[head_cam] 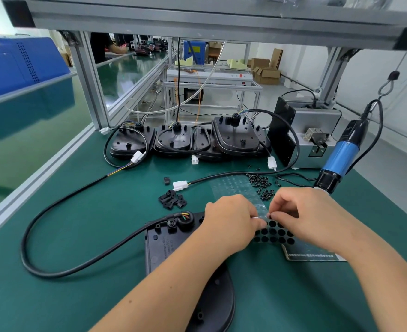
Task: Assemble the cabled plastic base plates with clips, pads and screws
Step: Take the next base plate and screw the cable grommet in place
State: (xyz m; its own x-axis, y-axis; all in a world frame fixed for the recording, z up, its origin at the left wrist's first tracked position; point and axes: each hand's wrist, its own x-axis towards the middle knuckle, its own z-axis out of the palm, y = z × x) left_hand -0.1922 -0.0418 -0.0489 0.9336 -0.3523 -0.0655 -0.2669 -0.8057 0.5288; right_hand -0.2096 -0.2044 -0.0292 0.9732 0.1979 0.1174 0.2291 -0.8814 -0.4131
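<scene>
A black plastic base plate (164, 245) lies in front of me, its thick black cable (61, 207) looping left and back to a white connector (180, 185). Over the plate's right edge I hold a clear sheet of round black pads (273, 234). My left hand (231, 221) pinches the sheet's upper edge. My right hand (308, 212) pinches at the same spot, fingertip to fingertip with the left. Black clips (172, 199) lie in a small heap behind the plate. Loose black screws (261, 184) are scattered behind my right hand.
Several cabled base plates (188, 140) stand stacked along the back of the green mat (78, 295). A blue electric screwdriver (339, 159) hangs at the right, beside a grey screw feeder (317, 121). An emptied pad sheet (233, 188) lies behind my hands. A conveyor rail (37, 173) borders the left.
</scene>
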